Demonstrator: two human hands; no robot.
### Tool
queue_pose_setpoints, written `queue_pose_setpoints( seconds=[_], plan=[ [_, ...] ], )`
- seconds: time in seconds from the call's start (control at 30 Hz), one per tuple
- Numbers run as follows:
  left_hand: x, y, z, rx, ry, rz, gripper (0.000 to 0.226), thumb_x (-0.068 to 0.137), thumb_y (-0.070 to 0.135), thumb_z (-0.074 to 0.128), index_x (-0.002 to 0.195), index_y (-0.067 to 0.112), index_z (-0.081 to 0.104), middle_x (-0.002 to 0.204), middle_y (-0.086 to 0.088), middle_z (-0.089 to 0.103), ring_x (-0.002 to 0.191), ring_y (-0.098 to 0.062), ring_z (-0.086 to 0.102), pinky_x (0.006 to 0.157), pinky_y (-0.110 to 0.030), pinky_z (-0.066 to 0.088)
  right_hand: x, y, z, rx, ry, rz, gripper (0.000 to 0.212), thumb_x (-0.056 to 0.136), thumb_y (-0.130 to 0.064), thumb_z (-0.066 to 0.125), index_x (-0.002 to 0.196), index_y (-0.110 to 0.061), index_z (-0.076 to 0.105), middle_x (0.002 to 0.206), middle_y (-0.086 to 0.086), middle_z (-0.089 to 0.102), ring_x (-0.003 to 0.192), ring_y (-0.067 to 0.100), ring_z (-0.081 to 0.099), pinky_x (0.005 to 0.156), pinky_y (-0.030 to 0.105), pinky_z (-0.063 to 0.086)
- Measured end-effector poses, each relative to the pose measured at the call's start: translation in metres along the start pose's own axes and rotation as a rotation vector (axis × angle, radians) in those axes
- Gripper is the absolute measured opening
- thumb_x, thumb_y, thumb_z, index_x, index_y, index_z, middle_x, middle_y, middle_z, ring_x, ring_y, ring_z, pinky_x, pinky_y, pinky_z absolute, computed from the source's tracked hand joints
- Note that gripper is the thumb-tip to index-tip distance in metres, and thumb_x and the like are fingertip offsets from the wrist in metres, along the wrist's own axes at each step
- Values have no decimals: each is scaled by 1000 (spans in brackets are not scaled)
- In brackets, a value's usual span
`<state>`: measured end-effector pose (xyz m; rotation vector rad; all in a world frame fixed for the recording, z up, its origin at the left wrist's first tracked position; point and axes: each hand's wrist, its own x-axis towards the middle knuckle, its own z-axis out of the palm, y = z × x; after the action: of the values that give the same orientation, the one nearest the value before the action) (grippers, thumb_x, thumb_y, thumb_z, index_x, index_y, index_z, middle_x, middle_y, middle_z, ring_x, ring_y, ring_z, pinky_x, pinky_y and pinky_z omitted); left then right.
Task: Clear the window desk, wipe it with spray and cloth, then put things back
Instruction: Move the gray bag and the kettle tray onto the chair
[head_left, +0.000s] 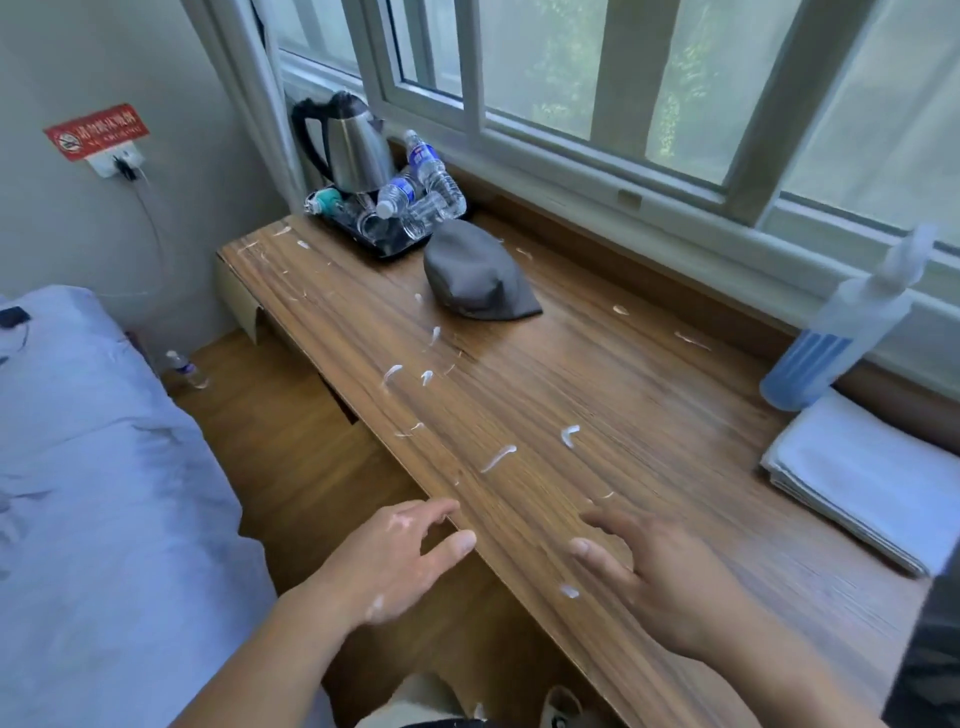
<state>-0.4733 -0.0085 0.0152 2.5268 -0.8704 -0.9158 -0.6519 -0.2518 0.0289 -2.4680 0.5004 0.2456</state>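
Head view: two hands are being held low over the near end of the wooden desk (623, 395). The left hand (400, 561) is being held wide, fingers spread and straight, its fingertips lying at the desk's left edge; nothing is being gripped in it. The right hand (660, 582) is likewise being held wide, fingers fanned over the desktop and gripping nothing; whether the wood is being touched cannot be told. More than ten white streaks (498, 457) are being shown scattered along the desktop, and white traces are being carried on the left hand too. One grey cloth (475, 278) is being shown bunched on the desk toward the far end, just beside one black tray (384, 249). On that tray one steel kettle (353, 148) is being carried upright, with two water bottles (434, 174) (397, 192) lying tilted against it and two clear glasses (371, 226) in front. One spray bottle (836, 338), blurred, is being shown at the right against the window sill (675, 208), just beyond one folded white towel (857, 478) on the desk's right side. A third water bottle (187, 369) is being shown on the floor at the left, beside the bed (104, 467).
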Motion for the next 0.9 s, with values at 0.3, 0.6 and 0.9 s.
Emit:
queue_pose_setpoints(
  seconds=[0.3,0.6,0.9],
  plan=[
    [73,-62,-84,0,-38,56,83,82,88,28,154,47,33,154,22,44,138,-3,46,112,-31,44,114,-73,10,-33,-21,7,77,87,-83,18,139,-38,52,135,-22,58,125,-1,51,97,18,40],
    [153,-155,-194,90,-148,220,69,92,78,33,155,50,28,158,21,39,141,-5,41,111,-28,42,218,-180,42,39,78,220,87,81,-89,17,139,-36,56,136,-16,61,125,4,53,101,26,43],
    [252,-167,-260,87,-212,365,102,68,100,19,152,45,39,144,17,55,127,-3,53,109,-27,44,274,-205,43,119,234,372,75,85,-82,27,136,-35,58,132,-20,61,124,-2,51,102,18,37]
  ],
)
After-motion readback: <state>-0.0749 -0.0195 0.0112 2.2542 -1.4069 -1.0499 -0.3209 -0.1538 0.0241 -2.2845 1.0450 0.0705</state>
